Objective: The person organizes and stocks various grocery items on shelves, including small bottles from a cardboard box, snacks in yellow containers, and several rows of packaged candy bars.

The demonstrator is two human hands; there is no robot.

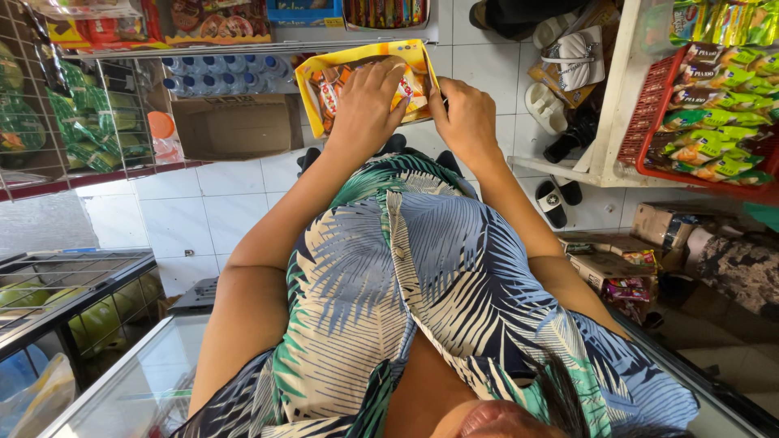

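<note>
A yellow cardboard display box full of small orange and white snack packets is in front of me, over the tiled floor. My left hand reaches into the box, fingers curled over the packets. My right hand grips the box's right edge, with a packet showing just beside its fingers. Both forearms stretch out from my leaf-patterned shirt.
An open brown carton and wrapped water bottles sit behind the box. A wire rack of green packets stands left. A red basket of snacks on a white shelf is right, with sandals and cartons on the floor. A glass-topped case lies below me.
</note>
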